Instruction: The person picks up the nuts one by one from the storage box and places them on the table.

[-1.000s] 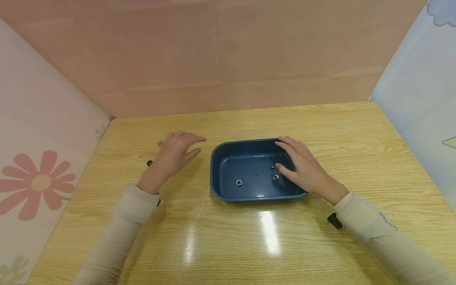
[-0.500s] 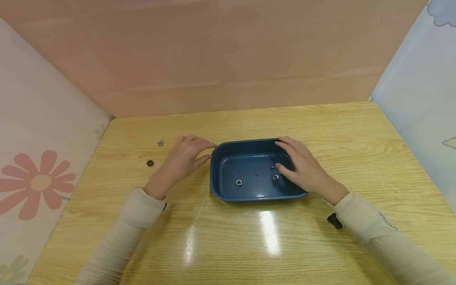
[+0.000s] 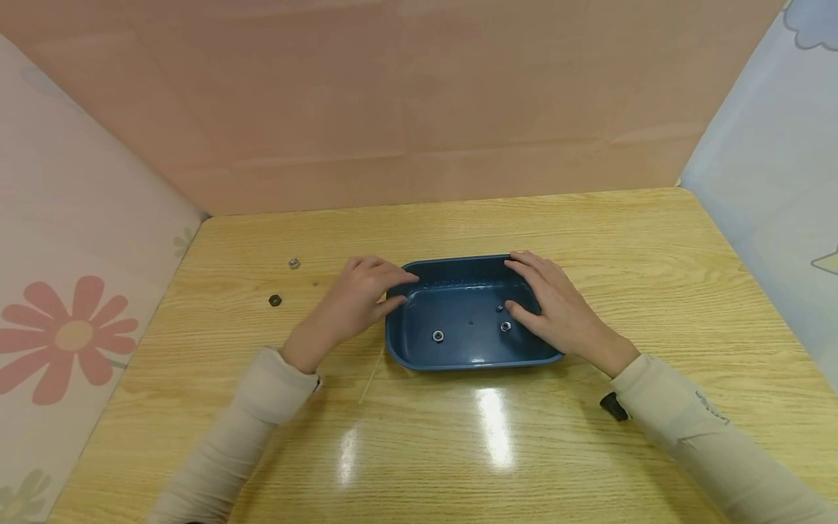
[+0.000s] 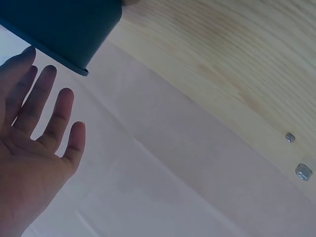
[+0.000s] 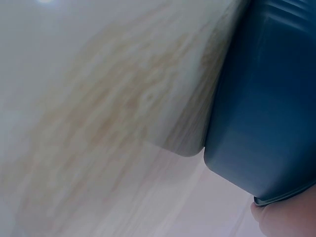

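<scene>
A blue plastic tub (image 3: 470,346) holds two silvery nuts (image 3: 438,336) and a smaller nut (image 3: 500,308) on its floor. My left hand (image 3: 356,298) reaches over the tub's left rim, thumb and index fingertips apart. In the left wrist view, its fingers (image 4: 61,113) are spread below the tub's edge, with nothing visible in the palm. Across the tub's right end rests my right hand (image 3: 559,309), its thumb inside and its other fingertips at the back rim. The right wrist view shows only a bit of that hand (image 5: 291,215) at the rim.
To the left on the wooden table (image 3: 556,444) lie a silvery nut (image 3: 294,263), a black nut (image 3: 275,300) and a tiny nut (image 3: 316,284). Pink sheeting (image 3: 393,109) stands behind the table, with patterned side panels (image 3: 78,240) at left and right.
My left hand has moved right, from beside the tub to over its left rim, uncovering the tiny nut on the table. My right hand and the tub have stayed put.
</scene>
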`<state>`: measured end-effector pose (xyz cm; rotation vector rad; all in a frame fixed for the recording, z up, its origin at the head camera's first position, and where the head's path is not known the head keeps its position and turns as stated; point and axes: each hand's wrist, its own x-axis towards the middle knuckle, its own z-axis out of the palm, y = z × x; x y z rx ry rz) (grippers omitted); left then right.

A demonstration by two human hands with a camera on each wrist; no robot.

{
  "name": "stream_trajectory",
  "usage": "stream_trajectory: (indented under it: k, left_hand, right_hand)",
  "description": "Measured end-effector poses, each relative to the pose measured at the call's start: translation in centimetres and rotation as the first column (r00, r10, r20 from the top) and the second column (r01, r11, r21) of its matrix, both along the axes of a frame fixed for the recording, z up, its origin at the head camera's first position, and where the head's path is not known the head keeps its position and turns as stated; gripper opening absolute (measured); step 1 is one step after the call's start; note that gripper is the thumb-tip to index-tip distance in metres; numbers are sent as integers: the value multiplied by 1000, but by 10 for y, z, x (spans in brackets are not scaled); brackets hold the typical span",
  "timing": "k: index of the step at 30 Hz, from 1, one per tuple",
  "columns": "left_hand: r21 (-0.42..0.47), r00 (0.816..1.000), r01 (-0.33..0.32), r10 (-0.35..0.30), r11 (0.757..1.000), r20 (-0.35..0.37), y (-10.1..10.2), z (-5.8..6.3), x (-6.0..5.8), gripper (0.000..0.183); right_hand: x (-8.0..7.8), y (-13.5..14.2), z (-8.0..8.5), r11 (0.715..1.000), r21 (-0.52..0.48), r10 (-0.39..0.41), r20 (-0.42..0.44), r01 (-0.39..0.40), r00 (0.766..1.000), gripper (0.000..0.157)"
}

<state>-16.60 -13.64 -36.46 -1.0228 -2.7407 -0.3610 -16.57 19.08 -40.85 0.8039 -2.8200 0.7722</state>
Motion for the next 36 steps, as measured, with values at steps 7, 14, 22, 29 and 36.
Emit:
stream_trajectory:
  k: [7,14,22,29,36]
  left_hand:
    - [0,998,31,-31,1000,49,10,-6,3,34]
    - [-2,997,68,-67,998,44,17,-13,2,34]
    - [-13,993,79,-77,997,84,22,-15,4,33]
    - [-30,989,108,-104,994,109,27,-19,4,33]
    - [-47,982,144,-136,989,133,33,-21,3,32]
  right_hand:
    - [1,0,0,1000,-3,4,-1,-4,1000,65]
    - [0,0,0,1000,-9,14,-7,-14,1000,64]
    - [0,1,0,1000,-8,18,-12,-18,1000,64]
    - [-1,1,1,1000,-7,10,-3,-10,1000,64]
    - [0,0,1,1000,-7,-2,2,2,1000,64]
